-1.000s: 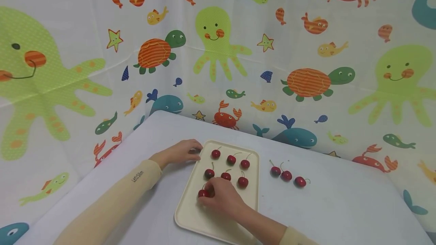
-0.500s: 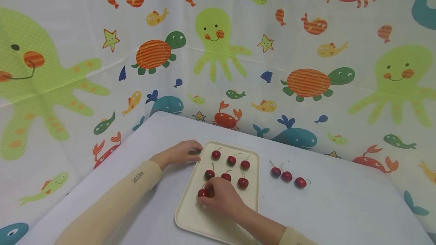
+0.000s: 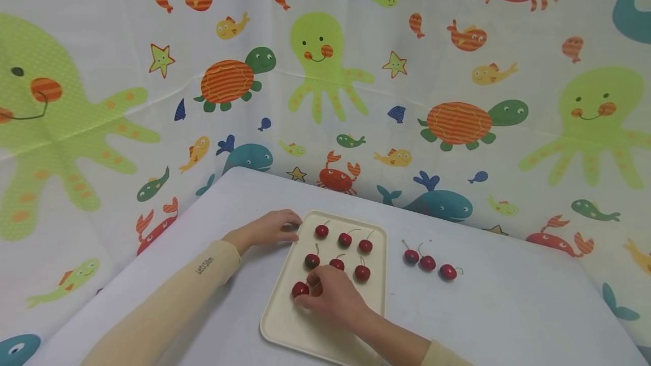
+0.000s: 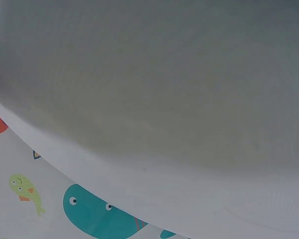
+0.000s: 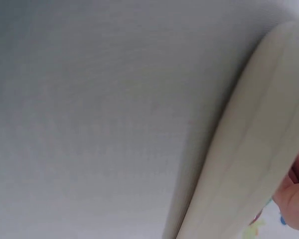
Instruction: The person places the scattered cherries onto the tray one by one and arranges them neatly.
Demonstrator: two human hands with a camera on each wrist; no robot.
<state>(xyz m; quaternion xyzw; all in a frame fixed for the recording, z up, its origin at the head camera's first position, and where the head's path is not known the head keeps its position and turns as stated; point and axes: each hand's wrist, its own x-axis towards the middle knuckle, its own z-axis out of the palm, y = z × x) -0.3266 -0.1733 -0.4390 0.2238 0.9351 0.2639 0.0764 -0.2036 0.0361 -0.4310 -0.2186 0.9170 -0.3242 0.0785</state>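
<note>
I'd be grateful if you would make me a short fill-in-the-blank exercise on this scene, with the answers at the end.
1. The right hand has its fingers at a cherry, one of ____ visible on the tray.
2. To the right of the tray, ____ cherries lie directly on the white table.
3. The left hand is at the tray's ____ long edge.
4. The turtles printed on the cloth have orange shells and ____ heads.

Missing words: seven; three; left; green.

Sea-creature curtains (image 3: 317, 33) screen this table (image 3: 513, 304) into a nook.
</note>
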